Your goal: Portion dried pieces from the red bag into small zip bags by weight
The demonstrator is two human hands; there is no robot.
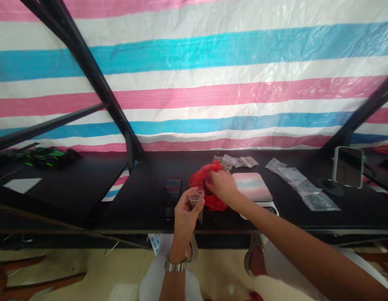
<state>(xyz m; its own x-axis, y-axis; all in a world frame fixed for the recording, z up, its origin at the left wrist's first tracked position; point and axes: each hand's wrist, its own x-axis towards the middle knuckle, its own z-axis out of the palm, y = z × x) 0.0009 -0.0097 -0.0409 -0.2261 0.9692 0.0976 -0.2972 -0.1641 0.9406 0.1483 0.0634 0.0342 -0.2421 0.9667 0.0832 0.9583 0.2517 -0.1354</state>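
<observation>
Red plastic bag (197,180) bunched mid-way along front edge of black table (134,200), just beside phone (169,198). Right hand (223,187): fingers pressed together on bag, pinching fold; anything inside hidden. Left hand (184,221): thumb and fingers pinching clear plastic cup (196,199), slightly tilted, lifted off table. Risk: light pinch letting cup slip, drop past front edge. Tugged bag could snag, slide onto pastel-topped scale (252,187).
</observation>
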